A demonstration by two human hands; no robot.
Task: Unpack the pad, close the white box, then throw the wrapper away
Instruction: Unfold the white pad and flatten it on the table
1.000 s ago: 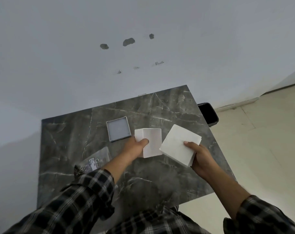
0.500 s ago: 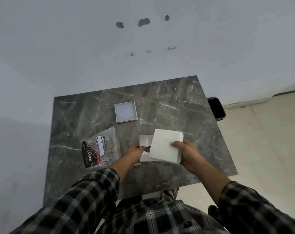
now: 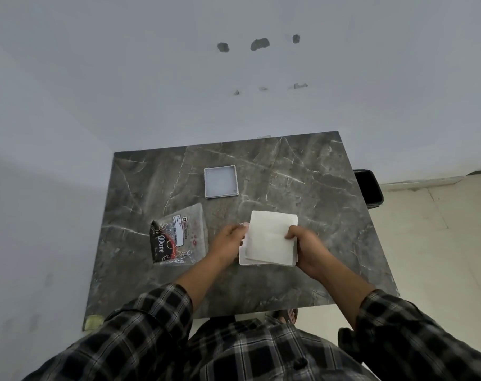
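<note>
A second ago my right hand held the square white cardboard lid off to the right of the open white box base, well clear of it. Now the lid is over the base and nearly covers it; only a thin strip of the base shows along the left and near edges. So closing is under way, but I judge it not yet seated, because the lid looks slightly twisted against the base.

My right hand grips the lid's right edge, thumb on top, the other fingers hidden under it. My left hand pinches the box's left side to steady it. The box sits near the middle of the dark grey marble-patterned table, toward the near side. It is close to square, so it has no clear long axis; the lid's flat face points up at me.

The clear plastic wrapper with black printing lies flat just to the left of my left hand, its long side running near to far. A small square grey pad rests farther away. A black bin stands past the table's right edge.
</note>
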